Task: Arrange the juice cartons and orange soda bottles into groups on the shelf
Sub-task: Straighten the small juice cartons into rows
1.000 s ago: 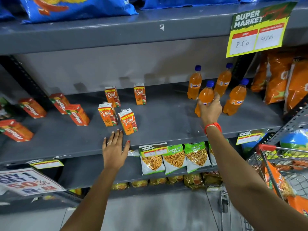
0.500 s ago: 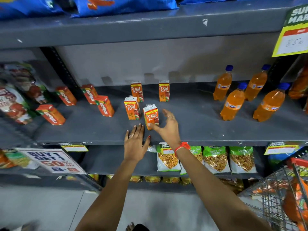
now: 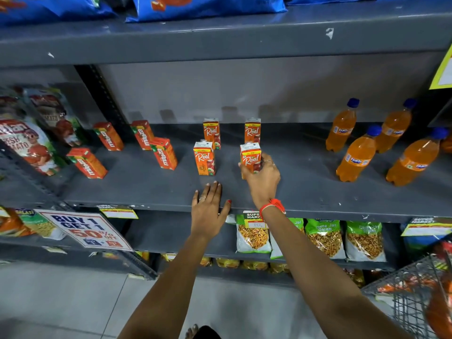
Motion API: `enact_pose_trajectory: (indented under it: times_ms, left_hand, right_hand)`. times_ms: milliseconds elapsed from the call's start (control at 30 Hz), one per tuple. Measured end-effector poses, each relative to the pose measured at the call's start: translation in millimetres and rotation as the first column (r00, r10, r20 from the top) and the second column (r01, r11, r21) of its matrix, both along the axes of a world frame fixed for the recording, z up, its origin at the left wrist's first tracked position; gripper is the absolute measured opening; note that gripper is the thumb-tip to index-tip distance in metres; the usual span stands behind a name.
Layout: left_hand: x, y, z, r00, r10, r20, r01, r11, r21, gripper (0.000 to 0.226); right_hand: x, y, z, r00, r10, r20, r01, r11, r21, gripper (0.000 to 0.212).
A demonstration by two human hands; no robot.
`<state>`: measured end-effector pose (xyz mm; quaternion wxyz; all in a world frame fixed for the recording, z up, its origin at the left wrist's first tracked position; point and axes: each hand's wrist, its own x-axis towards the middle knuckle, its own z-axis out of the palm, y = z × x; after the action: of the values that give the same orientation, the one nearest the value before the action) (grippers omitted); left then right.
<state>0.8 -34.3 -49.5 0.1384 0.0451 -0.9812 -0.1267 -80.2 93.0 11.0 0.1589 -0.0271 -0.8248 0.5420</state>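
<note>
Half a second on, the right hand (image 3: 263,178) has closed around the front-right Real carton (image 3: 250,157), squaring it below the rear one. Head view: left hand (image 3: 208,209) rests flat, fingers spread, steadying on the shelf (image 3: 146,189).

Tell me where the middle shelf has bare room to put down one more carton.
The widest bare patch lies between the Real carton held by the right hand and the Fanta bottles. A narrower strip runs along the front edge beside the left hand. The Maaza cartons at left stand closer together.
</note>
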Motion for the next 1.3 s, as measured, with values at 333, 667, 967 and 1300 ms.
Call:
enact_pose_trajectory:
  times_ms: [333, 667, 967, 1300]
  left_hand:
    - [1, -1, 2, 1.0, 0.001, 0.027, 0.0, 1.0, -0.01, 0.071]
    - [19, -56, 7, 0.994, 0.092, 0.052, -0.091, 0.996, -0.025, 0.078]
    - [46, -199, 13, 0.977, 0.199, 0.074, -0.197, 0.98, -0.034, 0.081]
    - [48, -251, -3, 0.988, 0.153, 0.001, -0.153, 0.988, 0.019, 0.079]
  right_hand:
    - [-16, 7, -4, 0.998, -0.045, 0.033, 0.046, 0.999, -0.014, 0.056]
    - [20, -12, -7, 0.965, -0.219, -0.144, 0.217, 0.976, -0.034, 0.067]
    - [37, -153, -19, 0.907, 0.401, -0.129, -0.403, 0.915, 0.011, 0.059]
    - [-12, -230, -15, 0.909, 0.416, 0.034, -0.376, 0.852, -0.363, 0.065]
